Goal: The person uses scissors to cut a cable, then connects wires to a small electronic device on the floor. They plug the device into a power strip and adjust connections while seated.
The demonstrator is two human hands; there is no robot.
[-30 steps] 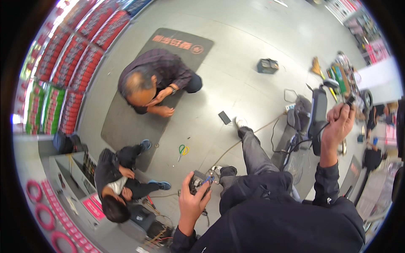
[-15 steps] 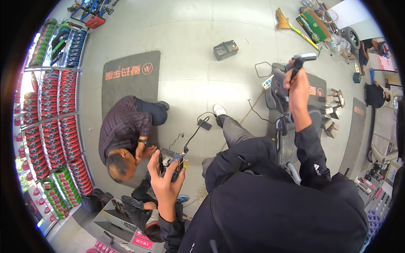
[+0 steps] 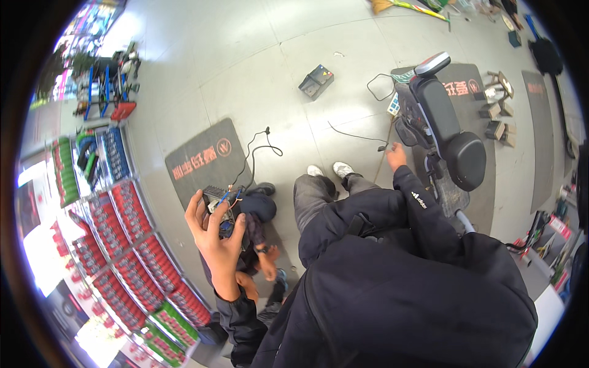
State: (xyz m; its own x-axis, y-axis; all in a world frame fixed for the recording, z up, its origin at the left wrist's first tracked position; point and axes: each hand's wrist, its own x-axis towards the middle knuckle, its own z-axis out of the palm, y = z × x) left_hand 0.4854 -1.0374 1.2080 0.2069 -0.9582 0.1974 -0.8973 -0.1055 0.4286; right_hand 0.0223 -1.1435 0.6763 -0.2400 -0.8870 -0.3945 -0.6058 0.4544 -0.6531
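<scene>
My left hand (image 3: 215, 230) is raised at the left, fingers bent round a finned electronic box (image 3: 215, 192) with blue and orange wires (image 3: 228, 196). A black cable (image 3: 251, 162) is seen running from around the box toward the floor mat. Low beside an electric scooter (image 3: 437, 116) is my right hand (image 3: 397, 157), its fingers curled and partly hidden. Close to those fingertips lies the end of a thin black cable (image 3: 362, 136); whether they touch it, or hold anything, I cannot make out.
A black battery-like box (image 3: 316, 82) stands on the floor ahead. Small boxes (image 3: 494, 129) lie right of the scooter. At left, racks (image 3: 132, 264) hold red and green rolls. A crouching person (image 3: 261, 245) is close behind my left hand. A broom (image 3: 383, 6) lies far off.
My right hand has let go of the scooter's silver-ended seat part and dropped beside the scooter. The black seat now shows broadside. My left hand still holds the finned box; the view has turned.
</scene>
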